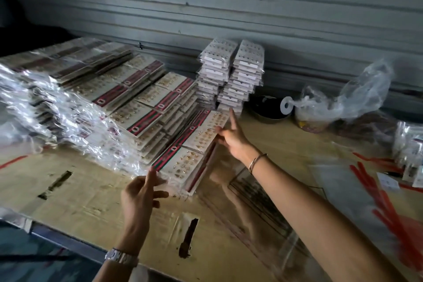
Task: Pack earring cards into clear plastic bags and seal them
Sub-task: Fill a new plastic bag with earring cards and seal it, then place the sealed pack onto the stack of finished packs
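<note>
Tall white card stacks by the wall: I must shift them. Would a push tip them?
Probably: the tall white card stacks are narrow, their layers offset. The glossy bags likely slide, so a high push could shear them.

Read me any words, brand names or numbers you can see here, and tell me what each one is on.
No text here can be read.
On the striped earring cards: a white oval mark on the red and green band, too blurred to read.
On the white earring card stacks: pale label strips, blurred.
On the small white card at far right: a dark mark, too small.
On the cardboard sheet: faint print, illegible.
</note>
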{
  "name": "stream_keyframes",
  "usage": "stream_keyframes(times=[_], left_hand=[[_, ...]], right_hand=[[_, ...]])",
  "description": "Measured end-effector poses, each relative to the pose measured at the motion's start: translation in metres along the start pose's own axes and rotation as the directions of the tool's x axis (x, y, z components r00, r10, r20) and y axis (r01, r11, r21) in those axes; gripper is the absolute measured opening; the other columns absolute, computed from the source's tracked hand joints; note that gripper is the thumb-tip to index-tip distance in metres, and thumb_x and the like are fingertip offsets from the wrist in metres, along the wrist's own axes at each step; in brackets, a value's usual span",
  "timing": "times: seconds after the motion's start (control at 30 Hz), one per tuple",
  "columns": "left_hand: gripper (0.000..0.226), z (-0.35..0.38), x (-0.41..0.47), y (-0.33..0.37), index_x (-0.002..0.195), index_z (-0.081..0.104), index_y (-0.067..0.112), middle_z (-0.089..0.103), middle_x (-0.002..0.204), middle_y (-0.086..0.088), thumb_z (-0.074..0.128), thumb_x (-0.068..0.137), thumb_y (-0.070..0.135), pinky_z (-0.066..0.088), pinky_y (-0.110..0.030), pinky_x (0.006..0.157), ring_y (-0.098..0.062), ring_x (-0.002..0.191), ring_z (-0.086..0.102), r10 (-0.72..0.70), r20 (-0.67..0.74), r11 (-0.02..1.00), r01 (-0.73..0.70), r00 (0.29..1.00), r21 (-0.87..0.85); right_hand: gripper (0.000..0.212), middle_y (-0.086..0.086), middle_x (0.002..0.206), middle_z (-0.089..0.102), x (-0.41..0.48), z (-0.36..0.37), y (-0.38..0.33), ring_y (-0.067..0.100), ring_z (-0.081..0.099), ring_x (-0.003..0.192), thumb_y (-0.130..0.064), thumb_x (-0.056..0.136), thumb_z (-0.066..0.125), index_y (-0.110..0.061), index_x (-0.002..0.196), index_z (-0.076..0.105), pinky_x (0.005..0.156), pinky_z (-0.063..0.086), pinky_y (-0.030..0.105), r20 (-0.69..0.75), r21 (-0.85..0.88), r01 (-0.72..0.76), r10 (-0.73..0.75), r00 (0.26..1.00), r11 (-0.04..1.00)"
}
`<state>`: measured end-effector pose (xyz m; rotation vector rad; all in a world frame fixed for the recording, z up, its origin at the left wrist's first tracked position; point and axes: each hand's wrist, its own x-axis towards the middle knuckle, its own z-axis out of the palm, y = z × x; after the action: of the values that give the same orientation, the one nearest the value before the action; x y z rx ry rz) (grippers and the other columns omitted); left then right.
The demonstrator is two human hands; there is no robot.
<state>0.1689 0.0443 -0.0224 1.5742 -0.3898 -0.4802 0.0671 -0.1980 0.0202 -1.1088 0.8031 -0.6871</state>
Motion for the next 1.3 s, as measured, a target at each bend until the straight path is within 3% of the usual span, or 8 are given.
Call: stream_keyframes(times=[0.13,0.23,0.57,0.8,0.93,1.0,1.13,1.3], left_hand=[[0.032,0.002,0.012,-0.003,0.084,0.071,0.010,0.076,0.078,0.001,0.063,0.087,0.041,0.044,-0.023,0.041,-0.017,0.054,0.069,-0.061,0.037,0.998,0.060,0.997,0.027],[0.033,0.002,0.018,-0.005,0.084,0.072,0.007,0.076,0.075,-0.005,0.063,0.088,0.039,0.042,-0.023,0.044,-0.015,0.051,0.066,-0.102,0.051,0.995,0.102,0.993,0.001],[0.041,0.003,0.020,-0.014,0.084,0.073,0.005,0.075,0.072,-0.005,0.063,0.083,0.045,0.048,-0.021,0.040,-0.020,0.049,0.066,-0.089,0.047,0.993,0.085,0.995,0.077],[0.048,0.002,0.019,-0.006,0.070,0.069,0.001,0.066,0.053,-0.009,0.057,0.091,0.042,0.039,-0.019,0.038,-0.014,0.040,0.055,-0.075,0.091,0.992,0.066,0.993,0.103],[0.065,0.004,0.006,-0.002,0.057,0.063,-0.001,0.055,0.042,-0.008,0.053,0.088,0.055,0.037,-0.020,0.039,-0.016,0.035,0.047,-0.054,0.108,0.995,0.044,0.993,0.090],[0.067,0.008,-0.003,0.001,0.052,0.061,0.001,0.053,0.040,-0.009,0.052,0.089,0.056,0.039,-0.024,0.043,-0.017,0.034,0.047,-0.015,0.129,0.994,0.001,0.992,0.114],[0.061,0.028,-0.030,0.004,0.049,0.060,0.009,0.055,0.039,-0.008,0.049,0.094,0.049,0.047,-0.017,0.045,-0.014,0.032,0.050,0.199,0.200,0.960,-0.232,0.959,0.154],[0.020,0.063,-0.054,0.002,0.077,0.067,0.025,0.069,0.066,0.017,0.059,0.094,0.031,0.046,-0.008,0.050,0.002,0.059,0.066,0.457,0.472,0.768,-0.602,0.754,0.218]], right_hand=[[0.049,0.007,0.142,0.050,0.021,-0.001,0.004,0.024,0.057,0.119,0.000,0.097,0.048,-0.026,0.140,0.047,0.097,0.051,0.045,0.013,-0.278,0.058,-0.057,0.998,0.959],[0.050,0.004,0.145,0.047,0.031,0.000,0.007,0.020,0.046,0.132,-0.023,0.093,0.063,-0.015,0.140,0.049,0.107,0.039,0.027,0.071,-0.482,0.157,-0.141,0.988,0.862],[0.069,0.007,0.146,0.046,0.041,-0.003,0.026,0.022,0.056,0.123,-0.048,0.088,0.063,-0.014,0.145,0.043,0.097,0.047,0.029,0.138,-0.739,0.256,-0.231,0.963,0.624],[0.058,-0.010,0.140,0.039,0.023,-0.011,0.016,-0.013,0.046,0.109,-0.024,0.100,0.049,-0.019,0.152,0.025,0.091,0.039,0.004,0.232,-0.520,0.256,-0.154,0.961,0.815],[0.053,0.002,0.111,0.062,-0.008,-0.028,0.009,0.015,0.054,0.090,-0.027,0.102,0.044,-0.034,0.151,0.025,0.077,0.047,0.032,0.197,-0.629,0.250,-0.159,0.967,0.736],[0.053,0.002,0.080,0.061,-0.029,-0.035,0.002,0.018,0.055,0.074,-0.026,0.101,0.047,-0.033,0.150,0.028,0.066,0.044,0.032,0.180,-0.685,0.231,-0.147,0.973,0.691],[0.040,-0.005,0.083,0.066,-0.080,-0.046,-0.006,0.011,0.060,0.074,-0.027,0.097,0.052,-0.021,0.136,0.052,0.067,0.046,0.024,0.214,-0.842,0.225,-0.081,0.974,0.490],[0.037,0.012,0.139,0.052,-0.157,-0.056,0.037,0.022,0.048,0.129,-0.017,0.094,0.052,-0.012,0.130,0.057,0.103,0.038,0.028,0.051,-0.958,0.064,-0.050,0.997,0.281]])
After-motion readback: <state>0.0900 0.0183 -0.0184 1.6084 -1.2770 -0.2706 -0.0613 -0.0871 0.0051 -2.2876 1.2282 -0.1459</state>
